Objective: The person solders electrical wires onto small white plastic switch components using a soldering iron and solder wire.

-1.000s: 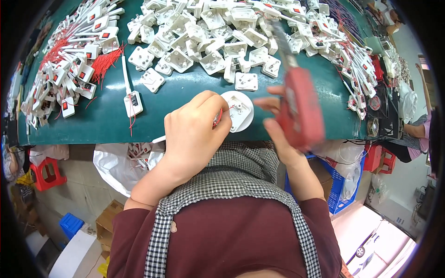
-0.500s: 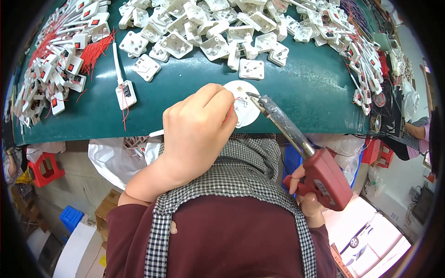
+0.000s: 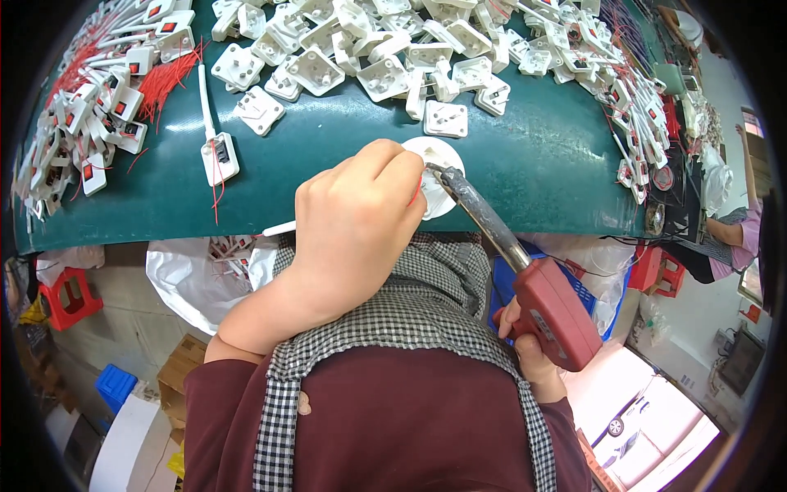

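Observation:
My left hand (image 3: 352, 221) is closed in a pinch at the near edge of the green table, with a thin red wire (image 3: 420, 190) at its fingertips. A white cord (image 3: 279, 230) pokes out to the left behind this hand; whether the hand grips it too is hidden. Just beyond the fingers lies a round white piece (image 3: 448, 154), partly covered. In my right hand (image 3: 533, 348) is the handle of a red soldering gun (image 3: 557, 314). Its dark tip reaches the round piece beside my left fingertips; exact contact cannot be made out.
White plug housings (image 3: 385, 78) lie heaped across the back of the green table (image 3: 541, 180). Bundles of white switch units with red wires (image 3: 106, 107) fill the left side, and similar ones (image 3: 631, 123) the right. One corded unit (image 3: 219, 160) lies apart. A white bag (image 3: 184, 279) hangs below the edge.
The soldering gun has shifted left and its tip sits closer to my left fingertips. My left hand has edged slightly right, covering more of the round piece. The view has shifted a little.

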`<move>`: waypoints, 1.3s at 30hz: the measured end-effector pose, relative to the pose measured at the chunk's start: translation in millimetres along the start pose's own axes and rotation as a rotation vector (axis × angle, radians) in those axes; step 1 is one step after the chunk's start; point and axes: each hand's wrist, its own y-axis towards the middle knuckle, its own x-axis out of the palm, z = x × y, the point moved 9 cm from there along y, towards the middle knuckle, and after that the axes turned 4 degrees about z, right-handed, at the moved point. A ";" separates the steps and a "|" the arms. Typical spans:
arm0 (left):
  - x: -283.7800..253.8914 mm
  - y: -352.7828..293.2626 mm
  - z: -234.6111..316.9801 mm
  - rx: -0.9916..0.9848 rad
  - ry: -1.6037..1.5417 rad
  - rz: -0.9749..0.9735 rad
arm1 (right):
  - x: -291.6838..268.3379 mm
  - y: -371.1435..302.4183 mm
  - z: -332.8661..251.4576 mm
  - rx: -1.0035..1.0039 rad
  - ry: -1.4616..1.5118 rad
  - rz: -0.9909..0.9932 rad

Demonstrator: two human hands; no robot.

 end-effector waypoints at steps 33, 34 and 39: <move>2.2 -0.5 7.3 0.016 0.108 -0.007 | 38.3 128.8 -25.2 -0.368 0.312 -0.201; 4.1 0.5 5.3 -0.013 0.102 -0.037 | 44.7 138.3 -23.8 -0.347 0.426 -0.206; 7.1 0.1 4.1 -0.032 0.067 -0.079 | 67.7 150.8 -16.4 -0.288 0.528 -0.290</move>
